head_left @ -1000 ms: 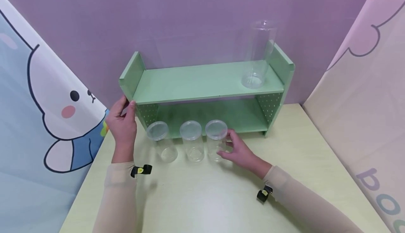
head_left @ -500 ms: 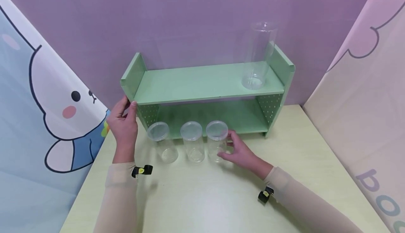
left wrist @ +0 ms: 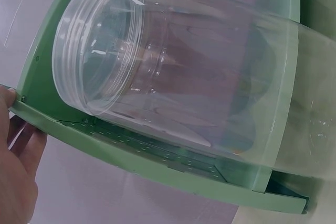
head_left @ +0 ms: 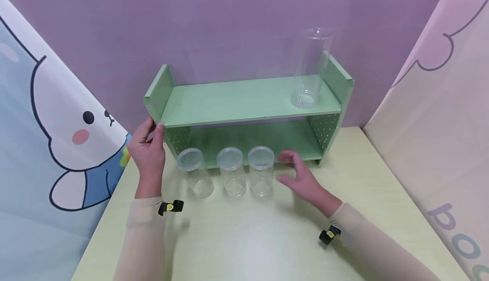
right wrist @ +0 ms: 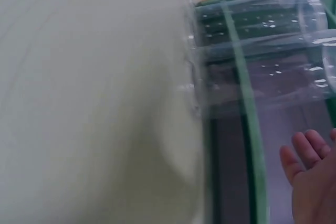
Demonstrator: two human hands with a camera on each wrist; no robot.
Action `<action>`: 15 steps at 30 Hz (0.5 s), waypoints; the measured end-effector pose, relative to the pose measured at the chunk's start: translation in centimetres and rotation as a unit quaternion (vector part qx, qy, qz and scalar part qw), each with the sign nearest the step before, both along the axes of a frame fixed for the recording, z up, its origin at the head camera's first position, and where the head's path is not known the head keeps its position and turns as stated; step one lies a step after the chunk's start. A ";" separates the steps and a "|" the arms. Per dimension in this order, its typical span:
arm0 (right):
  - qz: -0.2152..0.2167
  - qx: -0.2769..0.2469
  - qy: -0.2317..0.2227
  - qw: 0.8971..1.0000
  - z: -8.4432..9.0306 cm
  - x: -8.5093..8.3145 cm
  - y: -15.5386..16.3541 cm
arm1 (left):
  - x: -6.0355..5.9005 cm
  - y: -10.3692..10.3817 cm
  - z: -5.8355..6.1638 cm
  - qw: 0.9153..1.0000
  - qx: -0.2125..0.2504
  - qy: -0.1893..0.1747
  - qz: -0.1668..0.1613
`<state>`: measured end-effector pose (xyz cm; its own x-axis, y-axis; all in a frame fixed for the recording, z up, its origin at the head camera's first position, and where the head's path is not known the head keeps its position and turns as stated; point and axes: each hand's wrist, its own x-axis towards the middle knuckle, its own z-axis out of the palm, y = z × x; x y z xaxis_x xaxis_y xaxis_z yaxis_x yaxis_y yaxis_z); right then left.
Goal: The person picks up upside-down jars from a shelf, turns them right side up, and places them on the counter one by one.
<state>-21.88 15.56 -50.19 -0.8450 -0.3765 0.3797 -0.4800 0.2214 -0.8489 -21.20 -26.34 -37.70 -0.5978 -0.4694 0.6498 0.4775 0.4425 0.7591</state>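
Observation:
A row of three clear lidded jars stands upright on the table: a left jar point(head_left: 200, 179), a middle jar point(head_left: 233, 177) and a right jar point(head_left: 261, 177). My left hand point(head_left: 148, 155) grips the left side panel of the green two-tier shelf point(head_left: 229, 99), thumb at its front edge and fingers behind. A jar with a ridged lid point(left wrist: 100, 45) fills much of the left wrist view. To the right of the right jar is my right hand point(head_left: 302, 179), apart from it, fingers spread and holding nothing. Its bent fingers also show in the right wrist view.
One more clear jar point(head_left: 310, 68) stands on the shelf's upper board at the right end. The shelf backs onto a purple curtain point(head_left: 237, 22), with printed cloths at both sides. Pale table point(head_left: 237, 238) surface extends in front of the jars.
My right hand has let go of the right jar and drawn back to the right. The left hand keeps its grip on the shelf, and the jars stay in place.

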 end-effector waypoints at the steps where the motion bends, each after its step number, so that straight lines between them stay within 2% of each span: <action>1: -0.003 -0.009 0.021 1.000 0.3 0.0 0.2 | 0.0 0.0 0.0 1.000 -0.002 0.000 -0.001; 5: -0.029 -0.047 0.097 0.994 2.4 -0.2 1.1 | 0.1 -0.1 0.0 1.000 -0.005 0.003 -0.002; 8: -0.054 -0.080 0.134 0.986 4.5 -0.4 1.6 | 0.0 -0.2 0.0 1.000 -0.009 0.005 -0.001; 15: -0.097 -0.123 0.179 0.971 9.6 -1.1 3.1 | -0.1 -0.3 -0.1 1.000 -0.011 0.003 -0.003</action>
